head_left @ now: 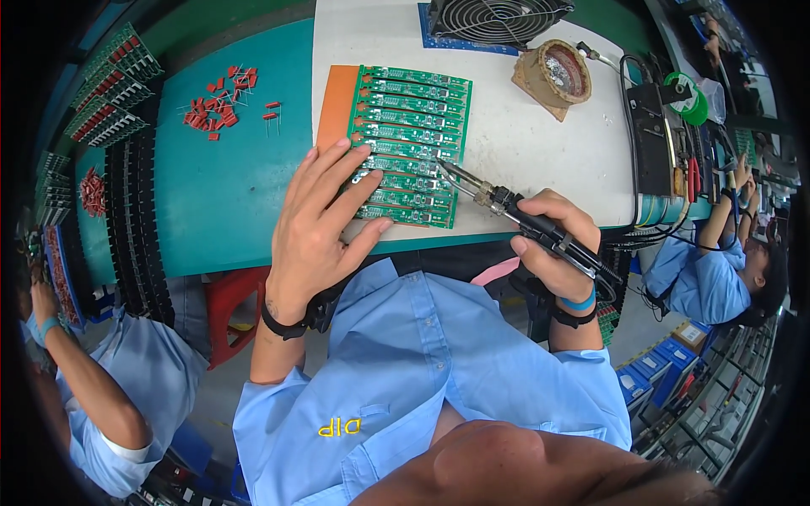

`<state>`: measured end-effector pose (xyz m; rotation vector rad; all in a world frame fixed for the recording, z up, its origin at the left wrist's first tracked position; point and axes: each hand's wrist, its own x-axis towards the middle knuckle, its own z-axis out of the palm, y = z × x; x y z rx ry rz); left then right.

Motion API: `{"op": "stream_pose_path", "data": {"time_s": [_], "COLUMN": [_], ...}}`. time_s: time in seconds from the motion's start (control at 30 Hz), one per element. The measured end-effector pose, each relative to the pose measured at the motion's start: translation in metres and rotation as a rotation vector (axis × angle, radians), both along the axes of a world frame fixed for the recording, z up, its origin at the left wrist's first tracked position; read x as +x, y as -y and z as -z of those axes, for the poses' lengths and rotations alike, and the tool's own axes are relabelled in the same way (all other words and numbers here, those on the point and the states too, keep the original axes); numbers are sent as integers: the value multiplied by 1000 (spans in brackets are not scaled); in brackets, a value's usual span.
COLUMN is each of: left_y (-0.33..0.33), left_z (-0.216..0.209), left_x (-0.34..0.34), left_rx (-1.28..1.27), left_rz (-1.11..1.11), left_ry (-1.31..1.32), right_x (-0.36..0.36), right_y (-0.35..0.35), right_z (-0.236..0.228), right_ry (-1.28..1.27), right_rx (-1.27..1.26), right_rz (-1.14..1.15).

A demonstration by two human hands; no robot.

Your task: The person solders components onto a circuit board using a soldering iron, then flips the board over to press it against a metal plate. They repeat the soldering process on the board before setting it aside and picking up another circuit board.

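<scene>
A green panel of several narrow circuit boards (413,111) lies on an orange sheet (335,101) at the table's near side. Fingers apart, my left hand (314,223) rests on the panel's lower left part and holds nothing. In my right hand (558,232) is a black soldering iron (540,229) with a thin metal feed tube beside its tip. The iron slants up and left, and its tip is at the boards right of the panel's middle. Whether the tip touches a joint is too small to tell.
Loose red components (211,114) lie on the teal mat (245,194) to the left. A fan (499,18) and a round pot (558,74) stand at the back. A green wire spool (693,108) and cables are at right. Co-workers sit on both sides; board racks (110,118) stand far left.
</scene>
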<state>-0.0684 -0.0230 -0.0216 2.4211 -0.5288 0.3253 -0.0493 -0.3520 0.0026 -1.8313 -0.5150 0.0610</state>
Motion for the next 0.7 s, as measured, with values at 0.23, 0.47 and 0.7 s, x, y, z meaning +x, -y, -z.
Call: {"op": "stream_pose_path", "data": {"time_s": [0.23, 0.47, 0.7], "left_y": [-1, 0, 0], "left_z": [0, 0, 1], "left_x": [0, 0, 0], "left_rx": [22, 16, 12], "left_rz": [12, 1, -4], "left_ry": [-9, -9, -7], "right_x": [0, 3, 12], "right_y": [1, 7, 5], "right_z": [-1, 0, 4], "right_ry": [-14, -2, 7], "right_rx": [-8, 33, 17], "right_rz": [2, 43, 8]}}
